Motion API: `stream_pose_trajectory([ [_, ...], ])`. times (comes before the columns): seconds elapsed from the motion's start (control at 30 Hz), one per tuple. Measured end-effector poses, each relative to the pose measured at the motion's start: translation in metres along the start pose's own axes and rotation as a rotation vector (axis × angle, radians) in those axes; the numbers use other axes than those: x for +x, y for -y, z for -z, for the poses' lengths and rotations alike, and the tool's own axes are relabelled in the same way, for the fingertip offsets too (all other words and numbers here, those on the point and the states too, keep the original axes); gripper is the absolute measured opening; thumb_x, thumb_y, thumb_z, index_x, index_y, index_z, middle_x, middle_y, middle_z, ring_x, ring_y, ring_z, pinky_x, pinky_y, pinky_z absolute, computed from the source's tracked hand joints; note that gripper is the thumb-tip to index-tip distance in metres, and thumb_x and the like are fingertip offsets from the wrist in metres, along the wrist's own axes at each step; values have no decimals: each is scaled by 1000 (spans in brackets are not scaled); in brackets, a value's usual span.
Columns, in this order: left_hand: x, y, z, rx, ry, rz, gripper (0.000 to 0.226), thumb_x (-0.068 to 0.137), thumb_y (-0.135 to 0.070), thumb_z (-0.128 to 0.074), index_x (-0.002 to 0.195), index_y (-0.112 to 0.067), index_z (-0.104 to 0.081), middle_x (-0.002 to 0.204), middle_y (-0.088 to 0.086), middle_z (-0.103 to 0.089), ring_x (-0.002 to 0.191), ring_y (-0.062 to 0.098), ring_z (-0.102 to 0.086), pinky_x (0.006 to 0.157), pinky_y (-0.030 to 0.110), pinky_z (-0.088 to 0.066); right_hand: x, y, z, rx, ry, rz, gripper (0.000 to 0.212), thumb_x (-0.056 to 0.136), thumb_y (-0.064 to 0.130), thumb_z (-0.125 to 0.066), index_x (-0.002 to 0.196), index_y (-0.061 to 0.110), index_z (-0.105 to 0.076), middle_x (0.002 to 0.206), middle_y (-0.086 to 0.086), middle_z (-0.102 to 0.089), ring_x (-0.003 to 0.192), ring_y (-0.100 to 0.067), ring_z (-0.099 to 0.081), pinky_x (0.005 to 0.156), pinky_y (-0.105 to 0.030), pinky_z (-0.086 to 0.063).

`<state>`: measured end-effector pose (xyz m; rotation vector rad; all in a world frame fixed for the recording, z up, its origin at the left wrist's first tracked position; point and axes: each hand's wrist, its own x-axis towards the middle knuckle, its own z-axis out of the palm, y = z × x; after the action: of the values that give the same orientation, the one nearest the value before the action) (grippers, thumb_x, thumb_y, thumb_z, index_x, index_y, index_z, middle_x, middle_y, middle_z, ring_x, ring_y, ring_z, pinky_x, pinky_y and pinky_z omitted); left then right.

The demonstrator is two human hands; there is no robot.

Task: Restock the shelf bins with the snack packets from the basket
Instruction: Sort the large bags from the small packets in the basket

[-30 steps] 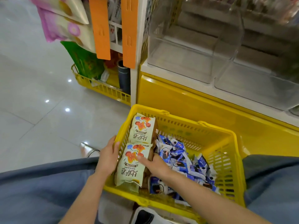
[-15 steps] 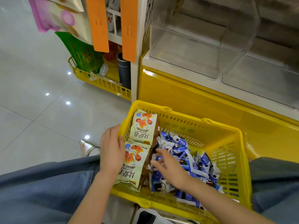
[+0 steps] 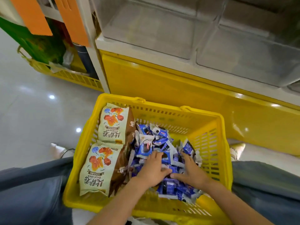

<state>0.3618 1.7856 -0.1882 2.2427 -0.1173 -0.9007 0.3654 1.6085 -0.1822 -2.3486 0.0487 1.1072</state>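
Observation:
A yellow plastic basket (image 3: 209,143) sits on the floor between my knees. Two large cream-and-brown snack bags (image 3: 112,124) lie along its left side. A heap of several small blue-and-white snack packets (image 3: 155,140) fills its middle and right. My left hand (image 3: 152,169) lies palm down on the heap, fingers curled into the packets. My right hand (image 3: 191,171) rests beside it on the heap, fingers spread. Whether either hand has hold of a packet is hidden. Clear plastic shelf bins (image 3: 146,28) stand above, with nothing visible in them.
A yellow shelf base (image 3: 170,85) runs behind the basket. Another yellow wire basket (image 3: 73,77) with a green bag and a dark bottle stands at the far left under orange tags (image 3: 71,18). Glossy white floor tiles (image 3: 32,114) lie to the left. My jeans-clad legs flank the basket.
My left hand left the large bag at the basket's left edge and moved right onto the blue packets. My right hand shifted further right on the heap. The camera came closer.

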Motion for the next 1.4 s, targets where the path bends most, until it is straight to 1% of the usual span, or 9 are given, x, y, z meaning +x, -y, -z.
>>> stream_pose_trajectory([
  [0.23, 33, 11, -7, -17, 48, 231, 91, 81, -65, -51, 146, -12, -18, 150, 9, -27, 139, 29, -20, 112, 41, -23, 13, -16, 5, 94, -6, 3, 73, 81, 47, -66, 141, 23, -33, 143, -1, -38, 127, -16, -43, 97, -24, -38],
  [0.33, 37, 13, -8, -94, 17, 190, 73, 81, -57, -58, 136, -16, -35, 138, 5, -43, 127, 23, -39, 104, 37, -37, 15, -12, 10, 96, -144, 89, 40, 87, 34, -64, 123, 20, -53, 98, 8, -58, 76, 9, -54, 64, -3, -39],
  [0.47, 37, 5, 2, -216, -69, 99, 56, 89, -48, -52, 133, -17, -40, 132, 4, -52, 101, 9, -55, 86, 23, -43, 23, -1, 21, 247, -293, 177, 13, 90, 24, -61, 103, 22, -63, 69, 20, -53, 57, 6, -54, 50, -6, -38],
  [0.63, 68, -24, 31, -179, -328, 40, 56, 95, -42, -42, 139, -7, -37, 131, 10, -42, 114, 27, -51, 94, 32, -39, 47, 13, 42, 369, -490, 100, 19, 92, 37, -55, 99, 19, -56, 54, 10, -48, 42, 1, -47, 39, -12, -30],
  [0.73, 93, -34, 39, -18, -278, 36, 54, 96, -39, -43, 138, -6, -38, 137, 12, -35, 121, 28, -45, 100, 33, -34, 63, 13, 54, 217, -419, -41, 40, 94, 43, -47, 112, 7, -54, 80, -11, -65, 66, -14, -61, 54, -23, -38],
  [0.9, 107, -35, 42, 59, -250, 10, 48, 97, -29, -45, 138, -7, -35, 135, 13, -37, 118, 28, -46, 97, 38, -40, 71, 3, 65, 216, -453, -179, 41, 97, 44, -40, 67, 16, -42, 71, -13, -62, 69, -31, -58, 58, -32, -38],
  [1.07, 79, -28, 33, 185, -348, -244, 37, 95, -20, -48, 132, -14, -45, 119, 5, -42, 98, 18, -49, 86, 29, -42, 61, -8, 55, 309, -504, -206, 50, 95, 36, -49, 132, 4, -41, 130, -13, -47, 115, -27, -50, 92, -37, -45],
  [1.23, 41, -8, 16, 259, -143, -341, 32, 96, -27, -48, 127, -20, -46, 116, -3, -39, 92, 5, -40, 89, 22, -38, 26, -15, 28, 166, -393, -135, 18, 91, 27, -57, 104, 17, -48, 100, -2, -56, 89, -19, -56, 71, -32, -48],
  [1.4, 29, 3, 3, 244, 193, -112, 65, 95, -42, -45, 148, -20, -15, 155, 2, -7, 139, 25, -23, 111, 39, -28, -1, -12, 14, -297, -51, -4, 60, 94, 45, -48, 144, 17, -29, 145, -3, -39, 134, -21, -33, 108, -33, -28],
])
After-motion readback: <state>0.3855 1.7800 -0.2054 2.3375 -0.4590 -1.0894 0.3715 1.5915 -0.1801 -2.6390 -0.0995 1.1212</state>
